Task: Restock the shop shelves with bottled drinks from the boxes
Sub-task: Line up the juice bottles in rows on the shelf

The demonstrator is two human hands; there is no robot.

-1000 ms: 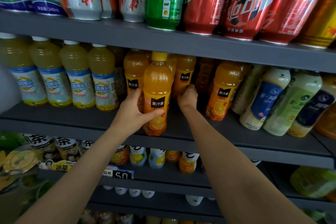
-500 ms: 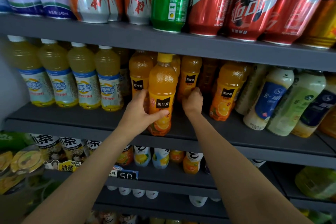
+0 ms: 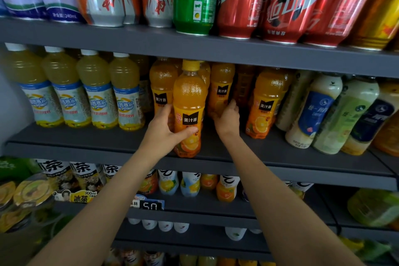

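On the grey middle shelf (image 3: 90,138) an orange juice bottle (image 3: 189,101) with a yellow cap and a black label stands upright near the front edge. My left hand (image 3: 166,130) grips its lower half, thumb across the front. My right hand (image 3: 227,117) reaches further back and holds the base of a second orange juice bottle (image 3: 221,86) in the row behind. More orange juice bottles (image 3: 266,101) stand to the right and behind.
Pale yellow bottles (image 3: 92,90) fill the shelf's left; white and green bottles (image 3: 313,112) lean at its right. Cans (image 3: 237,0) line the shelf above. Below are tea bottles (image 3: 82,176), small juice bottles (image 3: 190,183) and a price tag (image 3: 151,205).
The view has drifted slightly right and down. Both hands stay on their bottles; the right hand has shifted a little around the rear bottle.
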